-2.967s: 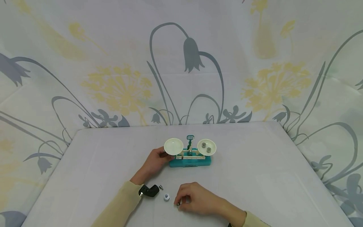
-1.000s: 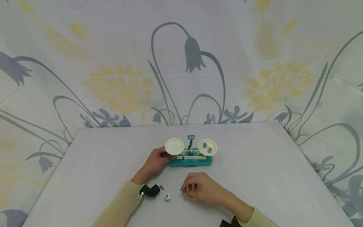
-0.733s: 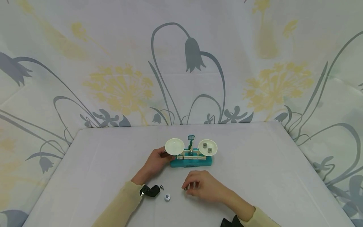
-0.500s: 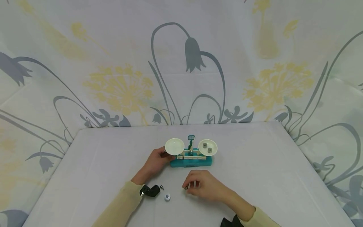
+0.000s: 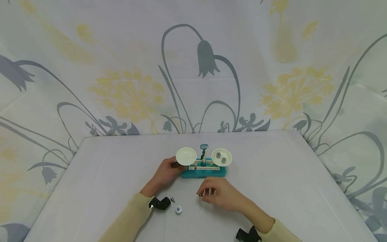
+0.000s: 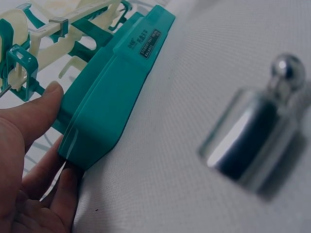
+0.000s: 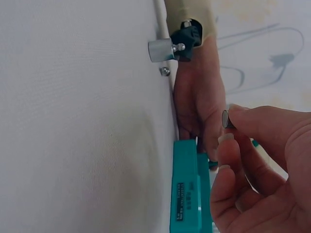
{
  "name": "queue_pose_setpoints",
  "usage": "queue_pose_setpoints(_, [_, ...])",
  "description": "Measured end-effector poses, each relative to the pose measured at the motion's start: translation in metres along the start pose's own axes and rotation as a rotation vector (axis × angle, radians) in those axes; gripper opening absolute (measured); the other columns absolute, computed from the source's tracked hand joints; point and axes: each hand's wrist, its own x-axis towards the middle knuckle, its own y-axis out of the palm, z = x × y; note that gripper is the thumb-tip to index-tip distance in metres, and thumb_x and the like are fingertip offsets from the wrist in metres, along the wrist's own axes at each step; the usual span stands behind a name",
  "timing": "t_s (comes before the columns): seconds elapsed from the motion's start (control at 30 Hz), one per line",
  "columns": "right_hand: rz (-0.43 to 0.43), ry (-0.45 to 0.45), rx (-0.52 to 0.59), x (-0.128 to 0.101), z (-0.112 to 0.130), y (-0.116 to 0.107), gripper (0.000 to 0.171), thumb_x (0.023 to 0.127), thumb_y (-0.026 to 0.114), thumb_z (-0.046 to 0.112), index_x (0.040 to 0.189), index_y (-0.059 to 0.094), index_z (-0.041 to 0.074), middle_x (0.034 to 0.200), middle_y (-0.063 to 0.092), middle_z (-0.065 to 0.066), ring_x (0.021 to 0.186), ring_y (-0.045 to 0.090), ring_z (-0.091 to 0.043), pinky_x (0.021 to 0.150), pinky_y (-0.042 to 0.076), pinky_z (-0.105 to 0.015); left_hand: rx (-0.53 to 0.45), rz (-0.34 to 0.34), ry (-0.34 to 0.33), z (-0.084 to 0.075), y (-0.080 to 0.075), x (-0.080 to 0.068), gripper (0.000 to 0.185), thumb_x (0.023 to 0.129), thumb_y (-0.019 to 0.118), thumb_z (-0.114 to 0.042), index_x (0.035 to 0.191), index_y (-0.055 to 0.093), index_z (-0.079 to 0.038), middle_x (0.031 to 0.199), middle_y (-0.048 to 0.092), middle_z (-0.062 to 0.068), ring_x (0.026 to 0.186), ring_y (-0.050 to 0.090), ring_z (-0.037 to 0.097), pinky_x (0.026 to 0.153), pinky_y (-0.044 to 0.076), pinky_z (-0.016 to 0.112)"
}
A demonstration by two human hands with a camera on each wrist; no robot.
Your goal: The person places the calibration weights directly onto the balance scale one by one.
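A small balance scale with a teal base (image 5: 203, 172) stands mid-table. Its left pan (image 5: 185, 156) is empty, and its right pan (image 5: 221, 157) carries two metal weights. My left hand (image 5: 173, 165) grips the left end of the base (image 6: 112, 107), thumb (image 6: 36, 114) on its side and fingers beneath. My right hand (image 5: 202, 194) hovers just in front of the scale and pinches a small disc weight (image 7: 226, 119) between thumb and forefinger.
A knobbed cylinder weight (image 5: 178, 210) and a tiny weight (image 5: 172, 199) lie on the white table (image 5: 287, 181) beside my left wrist. The cylinder weight (image 6: 255, 141) shows blurred in the left wrist view. A flowered cloth hangs behind the table.
My right hand picked the small weight up from near the front of the table and carried it up and back towards the scale. The left hand kept its hold.
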Motion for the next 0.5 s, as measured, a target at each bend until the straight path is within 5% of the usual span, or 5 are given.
queue_pose_setpoints(0.5, [-0.073,0.035,-0.019,-0.001,0.005,-0.017,0.013,0.087,0.077,0.008,0.1,0.075,0.012,0.095,0.069,0.006,0.083,0.061,-0.011,0.069,0.053,-0.029,0.012,-0.005,0.003,-0.002,0.0,-0.001,0.037,0.089,0.074,-0.007,0.125,0.067,-0.006,0.125,0.067,0.009,0.123,0.059,0.028,0.103,0.045,0.046])
